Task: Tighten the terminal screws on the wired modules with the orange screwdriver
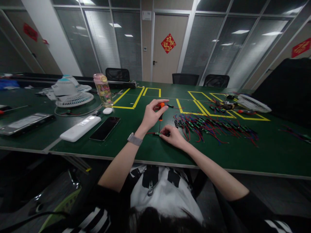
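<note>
My left hand (153, 113) is closed around the orange and black handle of a screwdriver (160, 119), which stands upright. Its thin shaft points down at a small green circuit board (156, 133) on the table. My right hand (173, 136) rests on the table and pinches the right end of that board, with red wire coming from the board's left end. Fingers cover much of the board, so the screwdriver's tip is hard to make out. Another small board (170, 106) with wires lies just beyond my left hand.
To the right spreads a pile of wired circuit boards (206, 124). A black phone (105, 128), a white power bank (80, 128), a bottle (103, 90) and a white fan (73, 98) stand or lie left. Yellow tape (137, 99) marks the green table.
</note>
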The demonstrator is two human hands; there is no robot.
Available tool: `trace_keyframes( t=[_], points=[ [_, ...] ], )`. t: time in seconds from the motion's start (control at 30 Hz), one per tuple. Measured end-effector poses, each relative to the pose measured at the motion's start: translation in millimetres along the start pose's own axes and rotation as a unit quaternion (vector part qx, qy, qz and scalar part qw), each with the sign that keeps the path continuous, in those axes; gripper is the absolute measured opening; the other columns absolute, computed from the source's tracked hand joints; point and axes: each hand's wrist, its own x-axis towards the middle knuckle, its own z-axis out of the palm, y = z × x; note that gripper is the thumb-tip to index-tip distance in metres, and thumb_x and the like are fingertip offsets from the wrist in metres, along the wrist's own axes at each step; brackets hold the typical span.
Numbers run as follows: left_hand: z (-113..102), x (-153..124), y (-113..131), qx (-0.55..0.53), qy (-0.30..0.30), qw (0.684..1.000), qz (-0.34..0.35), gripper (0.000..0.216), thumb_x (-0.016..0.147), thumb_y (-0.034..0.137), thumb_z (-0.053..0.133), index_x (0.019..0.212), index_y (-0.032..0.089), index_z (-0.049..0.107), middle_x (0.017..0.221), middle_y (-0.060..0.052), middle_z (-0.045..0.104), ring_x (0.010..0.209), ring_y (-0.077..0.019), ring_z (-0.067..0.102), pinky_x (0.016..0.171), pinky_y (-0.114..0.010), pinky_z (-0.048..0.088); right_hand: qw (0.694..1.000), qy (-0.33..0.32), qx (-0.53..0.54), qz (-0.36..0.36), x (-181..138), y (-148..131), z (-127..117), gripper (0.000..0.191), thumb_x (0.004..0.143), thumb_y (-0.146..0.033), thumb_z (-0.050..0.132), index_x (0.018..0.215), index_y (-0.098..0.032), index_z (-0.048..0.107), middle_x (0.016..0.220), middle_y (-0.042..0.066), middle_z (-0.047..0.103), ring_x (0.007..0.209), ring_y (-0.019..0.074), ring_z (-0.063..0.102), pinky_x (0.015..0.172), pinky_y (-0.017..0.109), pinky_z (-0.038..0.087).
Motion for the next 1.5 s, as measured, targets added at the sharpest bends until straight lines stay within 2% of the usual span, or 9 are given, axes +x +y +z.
trace_keyframes(
  t=[0.23, 0.43, 0.57, 0.67, 0.9, 1.1, 1.2, 1.33, 1.5],
  points=[
    [0.6, 2.4, -0.7, -0.079, -0.028, 0.996, -0.033, 0.03, 0.091, 0.02, 0.043, 0.112, 0.018, 0.063, 0.105, -0.007, 0.068, 0.086, -0.0124, 0.065, 0.076, -0.027, 0.052, 1.0, 0.001, 0.003, -0.004, 0.3, 1.0, 0.7, 0.007, 0.073, -0.016, 0.066, 0.074, -0.017, 0.06, 0.069, -0.001, 0.057, 0.064, 0.0123, 0.051, 0.06, 0.024, 0.04],
    [0.1, 0.7, -2.2, 0.001, 0.023, 1.0, -0.001, 0.021, 0.079, 0.027, 0.065, 0.099, 0.021, 0.069, 0.099, -0.005, 0.065, 0.084, -0.012, 0.061, 0.072, -0.023, 0.051, 1.0, -0.001, 0.004, -0.006, 0.0, 2.4, 1.4, 0.005, 0.073, -0.016, 0.066, 0.075, -0.017, 0.06, 0.069, 0.0, 0.057, 0.064, 0.0128, 0.052, 0.061, 0.024, 0.04],
    [-0.7, 2.4, -2.9, -0.032, 0.008, 0.999, -0.016, 0.024, 0.087, 0.022, 0.052, 0.105, 0.02, 0.068, 0.111, -0.007, 0.062, 0.095, -0.0142, 0.061, 0.077, -0.026, 0.051, 1.0, -0.005, 0.002, -0.005, -0.2, 1.7, 0.5, 0.005, 0.074, -0.016, 0.065, 0.077, -0.017, 0.062, 0.071, 0.0, 0.058, 0.065, 0.0128, 0.053, 0.061, 0.024, 0.04],
    [0.2, 3.3, -2.1, -0.108, -0.032, 0.992, -0.057, 0.034, 0.09, 0.017, 0.039, 0.117, 0.018, 0.061, 0.109, -0.009, 0.065, 0.088, -0.0138, 0.065, 0.077, -0.03, 0.053, 1.0, -0.006, 0.005, -0.006, -0.3, 0.6, -0.5, 0.005, 0.074, -0.016, 0.065, 0.078, -0.017, 0.062, 0.072, 0.0, 0.058, 0.065, 0.0124, 0.052, 0.061, 0.024, 0.04],
    [-0.3, 0.6, -2.0, -0.003, 0.006, 1.0, -0.006, 0.026, 0.079, 0.026, 0.065, 0.104, 0.02, 0.067, 0.101, -0.006, 0.065, 0.085, -0.0123, 0.061, 0.076, -0.025, 0.051, 1.0, -0.01, 0.004, -0.007, -0.2, -0.6, -1.0, 0.004, 0.074, -0.016, 0.065, 0.077, -0.017, 0.062, 0.071, 0.0, 0.057, 0.064, 0.0124, 0.052, 0.06, 0.024, 0.04],
    [0.7, 2.6, -4.5, -0.088, -0.024, 0.994, -0.053, 0.031, 0.092, 0.023, 0.043, 0.116, 0.021, 0.061, 0.113, -0.008, 0.064, 0.089, -0.0138, 0.064, 0.078, -0.03, 0.054, 1.0, -0.005, 0.0, -0.006, -0.3, 0.0, -0.4, 0.004, 0.074, -0.016, 0.065, 0.076, -0.017, 0.061, 0.07, -0.001, 0.056, 0.065, 0.0128, 0.051, 0.061, 0.025, 0.039],
    [1.8, 1.5, -2.9, -0.102, -0.034, 0.992, -0.066, 0.032, 0.089, 0.024, 0.048, 0.119, 0.019, 0.059, 0.104, -0.008, 0.067, 0.083, -0.0132, 0.065, 0.075, -0.029, 0.055, 1.0, -0.004, 0.001, -0.008, -0.2, -0.8, -0.9, 0.004, 0.074, -0.016, 0.064, 0.075, -0.017, 0.06, 0.069, -0.001, 0.055, 0.065, 0.0126, 0.05, 0.06, 0.024, 0.038],
    [0.1, 0.6, -2.3, -0.003, 0.01, 1.0, -0.015, 0.028, 0.079, 0.027, 0.065, 0.107, 0.021, 0.066, 0.105, -0.006, 0.064, 0.09, -0.0136, 0.061, 0.077, -0.026, 0.053, 1.0, -0.006, 0.001, -0.009, -0.4, -1.8, -1.4, 0.005, 0.074, -0.015, 0.064, 0.074, -0.017, 0.06, 0.068, -0.001, 0.054, 0.063, 0.0121, 0.05, 0.059, 0.024, 0.038],
    [0.4, 2.8, -3.7, -0.053, -0.017, 0.998, -0.032, 0.027, 0.091, 0.022, 0.045, 0.11, 0.02, 0.064, 0.117, -0.009, 0.062, 0.1, -0.0153, 0.062, 0.084, -0.03, 0.053, 1.0, -0.004, 0.005, -0.006, -0.7, -0.6, -0.4, 0.005, 0.074, -0.017, 0.064, 0.075, -0.016, 0.06, 0.069, -0.001, 0.055, 0.063, 0.0122, 0.05, 0.06, 0.024, 0.038]
  ],
)
